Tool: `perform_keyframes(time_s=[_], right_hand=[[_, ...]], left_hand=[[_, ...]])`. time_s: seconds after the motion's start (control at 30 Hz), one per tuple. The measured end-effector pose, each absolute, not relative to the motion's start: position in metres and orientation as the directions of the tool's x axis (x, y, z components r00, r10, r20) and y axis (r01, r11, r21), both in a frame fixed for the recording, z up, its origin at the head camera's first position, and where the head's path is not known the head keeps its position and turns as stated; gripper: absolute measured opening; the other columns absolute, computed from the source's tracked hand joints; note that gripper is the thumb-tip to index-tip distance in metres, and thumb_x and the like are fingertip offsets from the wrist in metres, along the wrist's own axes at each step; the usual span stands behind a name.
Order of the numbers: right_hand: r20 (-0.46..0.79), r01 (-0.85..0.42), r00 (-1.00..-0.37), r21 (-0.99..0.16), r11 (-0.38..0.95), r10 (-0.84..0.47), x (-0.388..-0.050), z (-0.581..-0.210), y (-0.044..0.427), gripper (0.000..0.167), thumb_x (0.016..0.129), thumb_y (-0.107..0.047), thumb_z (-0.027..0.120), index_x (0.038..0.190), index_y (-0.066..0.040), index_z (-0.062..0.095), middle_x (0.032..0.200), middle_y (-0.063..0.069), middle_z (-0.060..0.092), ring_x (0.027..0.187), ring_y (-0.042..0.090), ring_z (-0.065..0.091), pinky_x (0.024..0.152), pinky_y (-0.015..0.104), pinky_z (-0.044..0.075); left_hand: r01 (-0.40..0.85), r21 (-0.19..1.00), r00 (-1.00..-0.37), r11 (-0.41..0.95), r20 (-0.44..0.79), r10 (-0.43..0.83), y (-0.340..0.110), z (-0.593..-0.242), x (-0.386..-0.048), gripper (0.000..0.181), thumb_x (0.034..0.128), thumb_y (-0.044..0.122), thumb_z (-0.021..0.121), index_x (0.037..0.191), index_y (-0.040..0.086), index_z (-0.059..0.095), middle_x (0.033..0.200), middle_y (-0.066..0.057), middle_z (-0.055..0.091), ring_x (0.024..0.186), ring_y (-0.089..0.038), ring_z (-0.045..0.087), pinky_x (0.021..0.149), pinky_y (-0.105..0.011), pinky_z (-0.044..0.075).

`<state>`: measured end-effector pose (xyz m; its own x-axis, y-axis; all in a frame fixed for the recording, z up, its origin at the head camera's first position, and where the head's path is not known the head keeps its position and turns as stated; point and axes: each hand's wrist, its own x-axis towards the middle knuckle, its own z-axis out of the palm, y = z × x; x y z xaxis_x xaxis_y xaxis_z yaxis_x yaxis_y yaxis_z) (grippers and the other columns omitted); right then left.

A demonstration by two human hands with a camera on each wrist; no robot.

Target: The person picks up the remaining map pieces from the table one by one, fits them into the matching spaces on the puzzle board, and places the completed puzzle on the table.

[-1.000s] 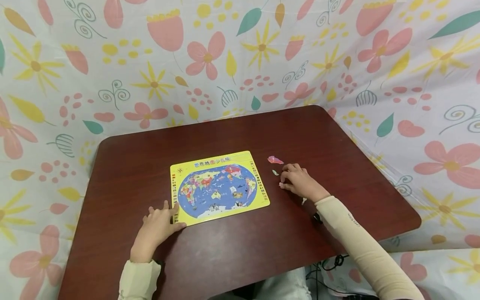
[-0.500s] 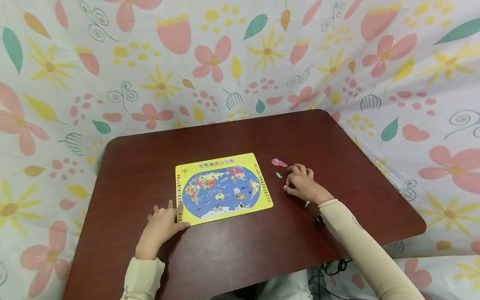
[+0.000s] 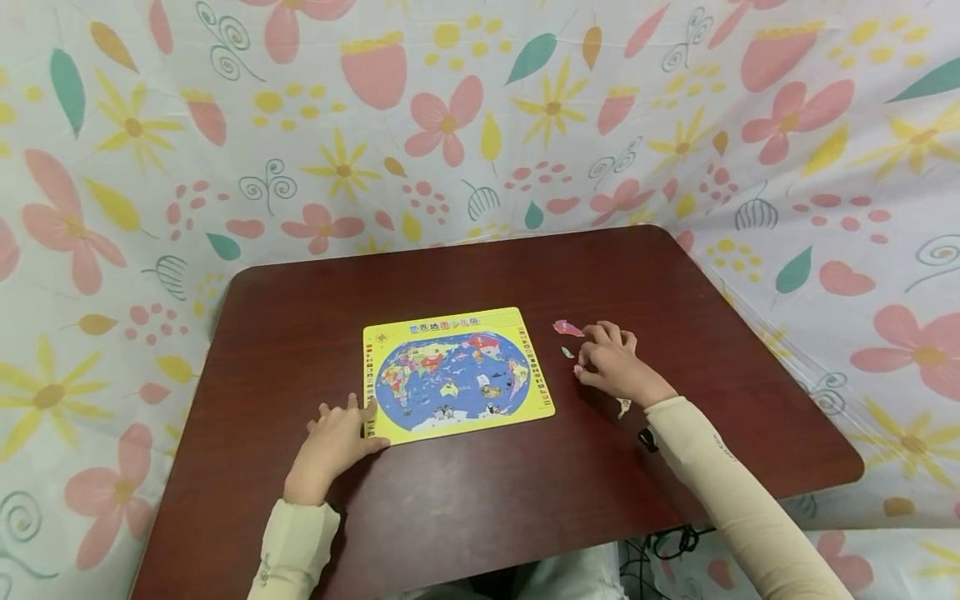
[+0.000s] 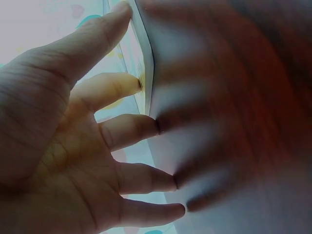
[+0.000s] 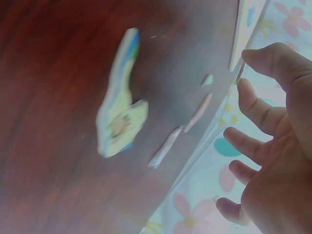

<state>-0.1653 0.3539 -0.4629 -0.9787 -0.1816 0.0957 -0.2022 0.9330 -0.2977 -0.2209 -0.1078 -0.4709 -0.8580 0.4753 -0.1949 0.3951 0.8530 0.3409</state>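
A yellow-bordered world map jigsaw board (image 3: 459, 422) lies on the brown table. My left hand (image 3: 333, 442) rests at the board's near left corner, thumb on its near edge and fingers spread along the left side. To the right of the board, my right hand (image 3: 618, 362) hovers low over the table. Its thumb and index finger seem to pinch a small thin puzzle piece (image 5: 240, 73), seen edge-on. Near it lie a pink puzzle piece (image 3: 567, 328), a small pale green piece (image 3: 567, 352) and a larger pale yellow piece (image 5: 114, 109) under the wrist.
The brown table (image 3: 450, 517) has rounded far corners and meets a flower-printed cloth (image 3: 450, 192) behind and at the sides. Black cables (image 3: 678, 542) hang below the near edge at the right.
The head view has shifted, so the whole scene sits further right. My left hand stays at the board's corner. The right hand has shifted only slightly, and the piece by its wrist shows more.
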Motion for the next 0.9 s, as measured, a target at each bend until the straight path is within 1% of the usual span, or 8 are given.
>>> perform_keyframes(time_s=[0.3, 0.6, 0.8, 0.9], right_hand=[[0.101, -0.236, -0.971, -0.296, 0.925, -0.216, -0.188, -0.452, 0.337, 0.022, 0.093, -0.014, 0.069, 0.075, -0.015, 0.057, 0.137, 0.031, 0.047, 0.137, 0.053, 0.023, 0.099, 0.074, 0.013], [0.087, -0.253, -0.967, -0.297, 0.921, -0.238, -0.207, -0.455, 0.315, 0.019, 0.094, -0.015, 0.07, 0.077, -0.015, 0.059, 0.14, 0.029, 0.047, 0.139, 0.051, 0.022, 0.101, 0.073, 0.012], [0.11, -0.295, -0.955, -0.279, 0.914, -0.275, -0.219, -0.461, 0.301, 0.018, 0.09, -0.015, 0.073, 0.078, -0.015, 0.059, 0.139, 0.026, 0.049, 0.136, 0.05, 0.026, 0.099, 0.072, 0.016], [0.099, -0.313, -0.95, -0.279, 0.908, -0.297, -0.225, -0.464, 0.295, 0.017, 0.09, -0.015, 0.073, 0.079, -0.015, 0.06, 0.138, 0.025, 0.05, 0.135, 0.048, 0.027, 0.099, 0.072, 0.018]], left_hand=[[0.387, 0.367, -0.863, 0.846, -0.179, 0.472, -0.108, -0.472, -0.224, 0.074, 0.0861, 0.038, 0.081, 0.145, 0.002, 0.054, 0.146, -0.04, 0.04, 0.122, -0.076, 0.034, 0.089, -0.083, 0.033], [0.383, 0.373, -0.869, 0.845, -0.165, 0.467, -0.107, -0.472, -0.221, 0.072, 0.0862, 0.037, 0.081, 0.144, 0.002, 0.056, 0.145, -0.04, 0.042, 0.121, -0.076, 0.034, 0.089, -0.083, 0.032], [0.368, 0.377, -0.879, 0.85, -0.155, 0.45, -0.107, -0.473, -0.22, 0.071, 0.0854, 0.036, 0.082, 0.143, 0.003, 0.057, 0.145, -0.039, 0.043, 0.121, -0.076, 0.034, 0.091, -0.083, 0.031], [0.366, 0.381, -0.881, 0.849, -0.151, 0.447, -0.107, -0.475, -0.221, 0.071, 0.0851, 0.036, 0.082, 0.143, 0.003, 0.057, 0.145, -0.039, 0.043, 0.121, -0.076, 0.034, 0.091, -0.083, 0.031]])
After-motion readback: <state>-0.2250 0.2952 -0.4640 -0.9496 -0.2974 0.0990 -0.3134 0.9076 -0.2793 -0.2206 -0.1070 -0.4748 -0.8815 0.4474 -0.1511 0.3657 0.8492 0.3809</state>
